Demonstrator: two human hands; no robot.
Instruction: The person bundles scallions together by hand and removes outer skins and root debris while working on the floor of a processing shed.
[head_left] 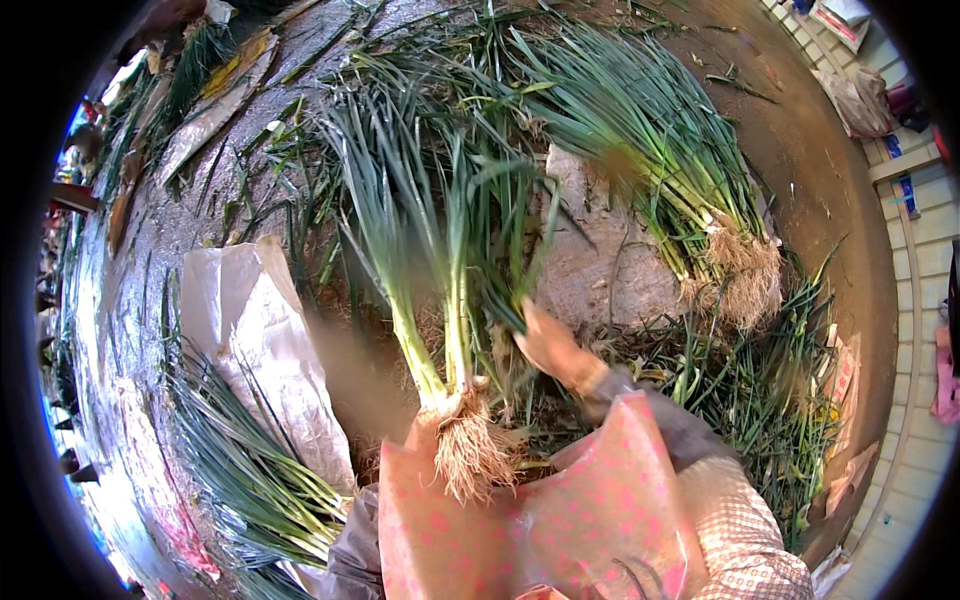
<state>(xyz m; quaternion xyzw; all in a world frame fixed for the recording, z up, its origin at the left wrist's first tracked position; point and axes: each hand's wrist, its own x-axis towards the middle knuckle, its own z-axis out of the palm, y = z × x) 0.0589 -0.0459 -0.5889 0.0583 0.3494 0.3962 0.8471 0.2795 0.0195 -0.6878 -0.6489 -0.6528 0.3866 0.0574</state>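
Note:
Two or three leeks [455, 300] lie across my lap, their pale shaggy roots [472, 450] toward me and long green leaves pointing away. My left hand [422, 432], mostly hidden, is closed around their lower ends beside the roots. Just right of the stalks, my right hand [558, 350] has its fingers closed on some dark green leaves [508, 308]; motion blurs it a little. A pink-spotted plastic apron [600, 490] covers my lap beneath the roots.
A large bundle of leeks [650, 130] lies at the far right on a flat pale sheet [615, 270]. Another leek pile [250, 450] is at the near left beside a white sack [255, 300]. Loose trimmed leaves [760, 400] heap on the right; a tiled wall [915, 330] stands beyond.

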